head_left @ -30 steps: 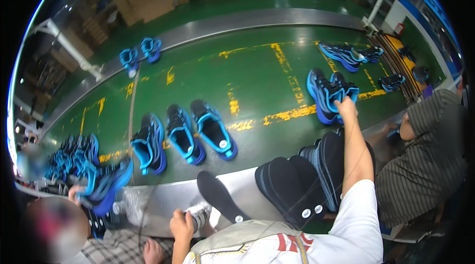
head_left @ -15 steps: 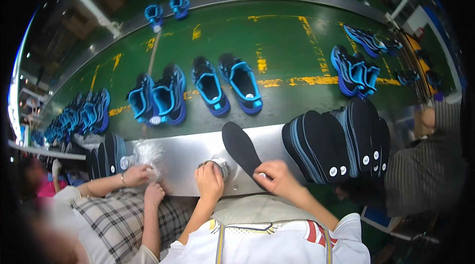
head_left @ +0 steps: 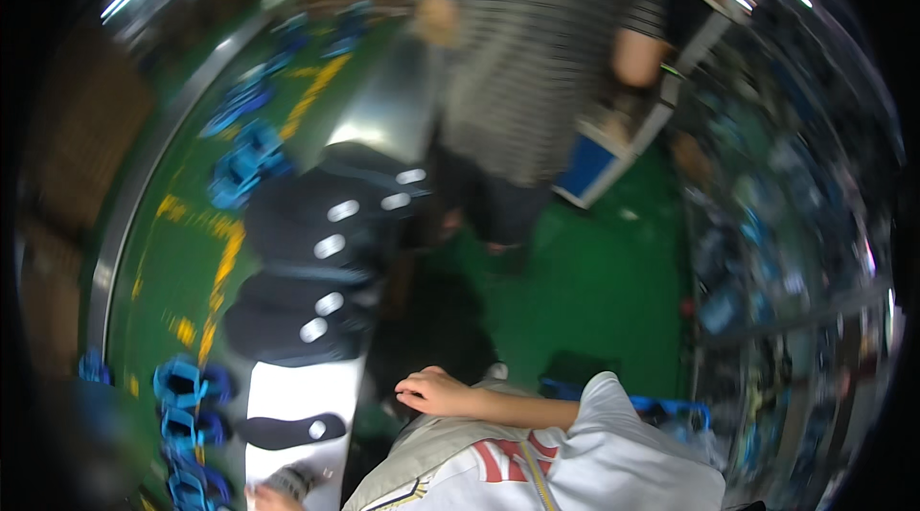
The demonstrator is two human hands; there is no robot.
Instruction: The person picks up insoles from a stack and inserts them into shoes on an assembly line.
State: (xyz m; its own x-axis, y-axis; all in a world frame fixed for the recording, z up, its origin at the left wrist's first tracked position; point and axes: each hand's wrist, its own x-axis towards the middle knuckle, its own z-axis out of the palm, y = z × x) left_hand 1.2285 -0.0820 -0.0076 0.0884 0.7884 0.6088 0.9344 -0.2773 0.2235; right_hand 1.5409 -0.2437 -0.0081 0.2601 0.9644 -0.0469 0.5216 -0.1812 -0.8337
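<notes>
Your view is swung away from the steel bench point(head_left: 297, 386), so the work looks to be between picks rather than mid-grasp.

Your right hand point(head_left: 436, 391) lies palm down just right of the bench, on the edge of your grey apron. Its fingers are loosely curled and it holds nothing. Your left hand point(head_left: 261, 497) shows only in part at the near end of the bench, against a small grey thing point(head_left: 287, 482). The blur hides whether the hand is closed on it.

1 black insole point(head_left: 287, 431) lies flat and alone on the near end of the bench, apart from both hands. By my reading, picking it up calls for turning back to the bench first, then a flat pinch at its edge, since it lies flush on the surface.

At the far end of the bench, black insoles point(head_left: 307, 262) are heaped in 2 overlapping piles. Each visible insole carries 1 white oval label point(head_left: 329, 246) near one end.

Left of the bench runs the green conveyor point(head_left: 163, 272), painted with broken yellow markings point(head_left: 225, 267). Blue shoes point(head_left: 182, 396) sit on it beside the near end of the bench.

Beyond the far end of the bench a person in a striped top point(head_left: 546, 51) stands, with a blue box point(head_left: 586, 171) to the right.
</notes>
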